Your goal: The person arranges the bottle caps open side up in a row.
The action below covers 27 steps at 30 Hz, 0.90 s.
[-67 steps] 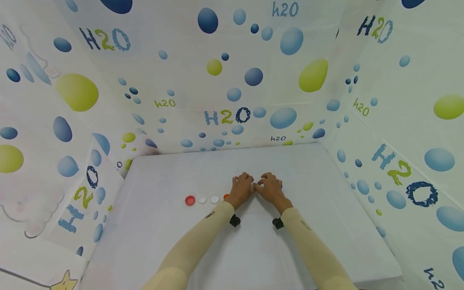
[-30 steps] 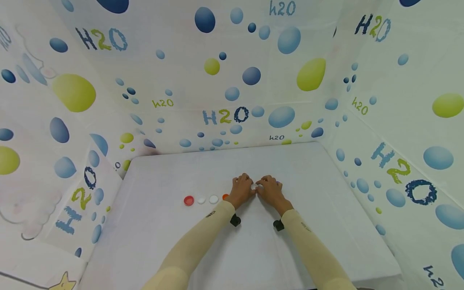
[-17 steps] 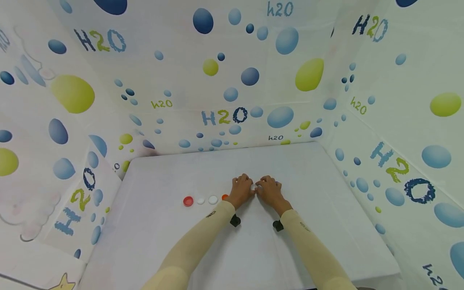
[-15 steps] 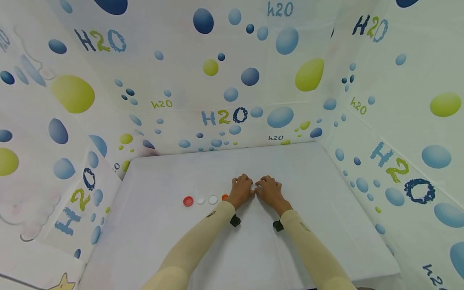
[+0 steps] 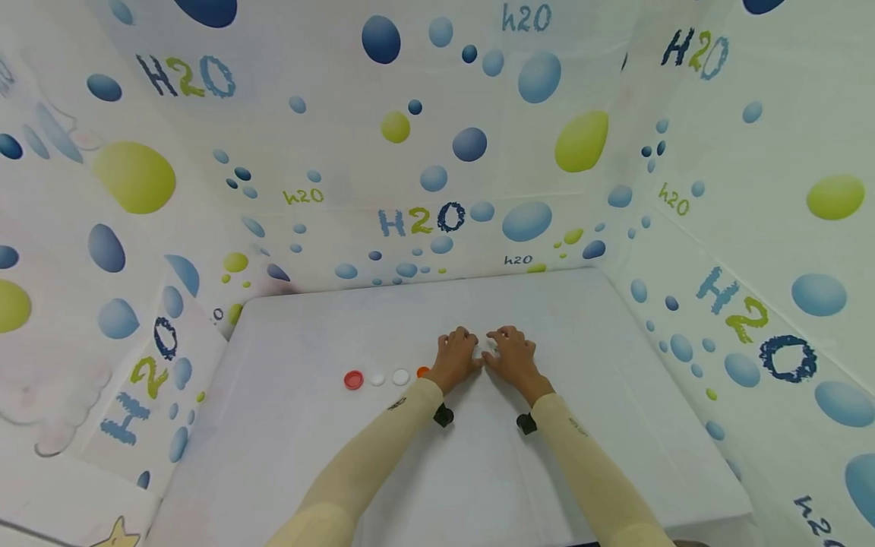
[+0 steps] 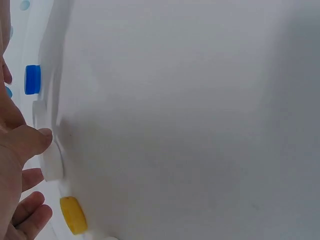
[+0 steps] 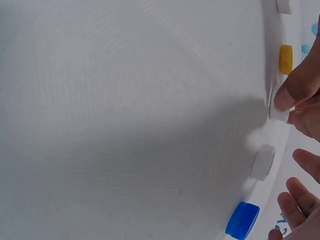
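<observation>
A row of small plastic bottle caps lies on the white table. My left hand (image 5: 456, 361) is over the row; in the left wrist view its thumb and a finger pinch a white bottle cap (image 6: 53, 164). Beside that cap is a yellow cap (image 6: 73, 215). My right hand (image 5: 511, 357) is spread above another white cap (image 7: 263, 162), its fingers (image 7: 303, 196) apart from it. A blue cap (image 7: 242, 220) sits at the right end of this stretch. From the head, the hands hide most of these caps.
Left of my hands, the row shows a red cap (image 5: 353, 380), a white cap (image 5: 378, 379), another white cap (image 5: 400, 377) and an orange cap (image 5: 424, 372), partly covered by my left hand. Walls with bubble prints (image 5: 469, 144) enclose the table (image 5: 307, 456).
My right hand has drawn back slightly to the right, its fingers opening away from the white cap between the hands. The left hand has stayed nearly in place.
</observation>
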Motion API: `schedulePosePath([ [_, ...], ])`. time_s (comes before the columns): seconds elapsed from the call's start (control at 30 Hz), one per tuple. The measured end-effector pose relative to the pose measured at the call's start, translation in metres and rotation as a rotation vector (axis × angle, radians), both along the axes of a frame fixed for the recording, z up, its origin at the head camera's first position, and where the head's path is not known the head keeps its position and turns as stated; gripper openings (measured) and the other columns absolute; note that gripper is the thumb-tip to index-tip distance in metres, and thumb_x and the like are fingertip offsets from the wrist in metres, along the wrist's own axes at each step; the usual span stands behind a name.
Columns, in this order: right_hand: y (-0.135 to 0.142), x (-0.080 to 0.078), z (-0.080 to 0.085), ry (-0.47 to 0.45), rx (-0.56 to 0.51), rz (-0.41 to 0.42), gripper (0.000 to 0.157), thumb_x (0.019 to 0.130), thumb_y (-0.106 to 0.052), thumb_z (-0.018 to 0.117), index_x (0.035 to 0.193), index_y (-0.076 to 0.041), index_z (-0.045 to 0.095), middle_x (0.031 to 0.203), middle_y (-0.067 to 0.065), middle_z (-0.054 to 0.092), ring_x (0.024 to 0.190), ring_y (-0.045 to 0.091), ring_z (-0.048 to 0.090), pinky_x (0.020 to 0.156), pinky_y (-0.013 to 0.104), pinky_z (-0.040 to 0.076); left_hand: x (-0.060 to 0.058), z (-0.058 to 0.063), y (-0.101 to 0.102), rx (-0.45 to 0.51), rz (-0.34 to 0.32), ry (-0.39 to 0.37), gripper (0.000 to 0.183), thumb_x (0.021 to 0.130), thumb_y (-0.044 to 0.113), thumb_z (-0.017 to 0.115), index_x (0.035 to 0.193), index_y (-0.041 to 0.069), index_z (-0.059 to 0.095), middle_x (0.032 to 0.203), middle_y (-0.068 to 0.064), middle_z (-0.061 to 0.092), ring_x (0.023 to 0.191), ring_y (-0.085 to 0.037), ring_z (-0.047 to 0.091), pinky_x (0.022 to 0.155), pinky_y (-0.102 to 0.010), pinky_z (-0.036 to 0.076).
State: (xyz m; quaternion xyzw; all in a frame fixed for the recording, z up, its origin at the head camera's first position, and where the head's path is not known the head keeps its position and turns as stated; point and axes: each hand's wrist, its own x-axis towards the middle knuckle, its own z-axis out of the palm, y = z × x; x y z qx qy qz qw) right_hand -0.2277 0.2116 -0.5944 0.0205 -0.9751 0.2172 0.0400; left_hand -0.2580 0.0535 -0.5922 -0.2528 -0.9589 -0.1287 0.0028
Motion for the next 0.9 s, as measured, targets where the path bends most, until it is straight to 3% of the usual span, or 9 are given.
schedulePosePath([
  [0.33, 0.006, 0.002, 0.003, 0.014, 0.002, -0.036, 0.041, 0.099, -0.029, 0.072, 0.136, -0.011, 0.067, 0.146, 0.019, 0.053, 0.135, 0.041, 0.050, 0.106, 0.065, 0.036, 0.004, 0.010, 0.010, 0.016, -0.019, -0.038, 0.045, 0.100, 0.030, 0.076, 0.138, 0.009, 0.066, 0.137, -0.014, 0.059, 0.130, -0.031, 0.056, 0.111, -0.054, 0.042],
  [0.9, 0.006, 0.010, 0.009, 0.015, 0.027, -0.054, 0.035, 0.097, -0.028, 0.075, 0.125, -0.007, 0.073, 0.143, 0.020, 0.055, 0.134, 0.041, 0.051, 0.104, 0.066, 0.037, 0.012, 0.021, 0.021, -0.025, -0.043, 0.019, 0.036, 0.099, 0.024, 0.076, 0.131, 0.010, 0.071, 0.131, -0.013, 0.061, 0.122, -0.029, 0.060, 0.106, -0.051, 0.044],
])
